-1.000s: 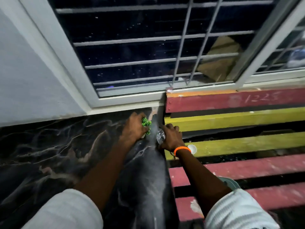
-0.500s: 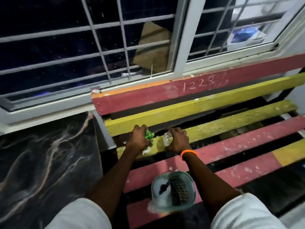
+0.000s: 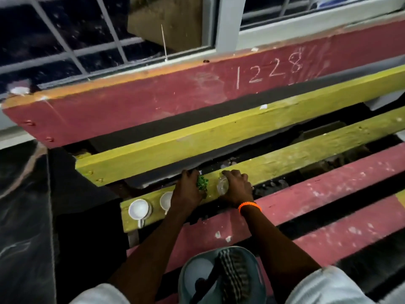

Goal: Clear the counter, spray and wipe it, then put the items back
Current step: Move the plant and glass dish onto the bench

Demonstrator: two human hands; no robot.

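My left hand grips a small green leafy item, low over a yellow bench slat. My right hand, with an orange band at the wrist, curls round a small clear glass that sits on or just above the same slat. Two white cups stand on that slat to the left of my hands: one near its end, the other partly hidden by my left hand. The black marble counter lies at the far left.
The bench has red and yellow slats with dark gaps between them. A pale teal bowl holding a dark striped brush sits on a red slat near me. A barred window runs behind the bench.
Both hands carried the green item and the glass from the marble counter rightward to the bench, then lowered them onto the yellow slat. Two white cups have come into view.
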